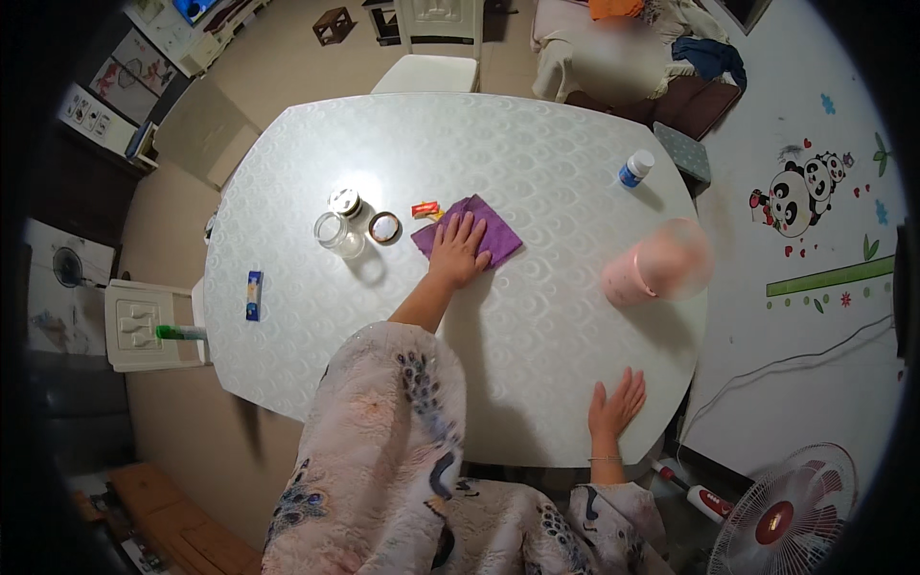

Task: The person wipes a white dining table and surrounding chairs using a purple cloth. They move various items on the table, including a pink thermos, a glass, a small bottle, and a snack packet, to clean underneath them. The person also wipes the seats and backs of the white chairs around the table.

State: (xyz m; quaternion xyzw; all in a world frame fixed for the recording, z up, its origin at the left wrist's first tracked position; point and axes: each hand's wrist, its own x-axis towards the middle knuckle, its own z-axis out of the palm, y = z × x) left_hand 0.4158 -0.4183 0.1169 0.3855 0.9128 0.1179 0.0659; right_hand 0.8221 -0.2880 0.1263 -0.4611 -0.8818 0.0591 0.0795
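Observation:
My left hand (459,251) lies flat on a folded purple cloth (501,236), its fingers spread over the middle of it. Small red and yellow wrappers (425,209) touch the cloth's far left edge. To the left stands a clear glass jar (337,236) with no lid on. Beside it are a round white-topped lid or small jar (345,201), its kind unclear, and a dark-rimmed round lid (384,227). My right hand (616,407) rests palm down on the table's near right part, fingers stretched out, holding nothing.
On the white patterned table (537,364) stand a pink cylindrical container (628,278), its top blurred, and a white-capped bottle (635,169) with a blue label. A blue stick packet (253,295) lies at the left. Chairs (431,72) and a fan (781,517) stand around.

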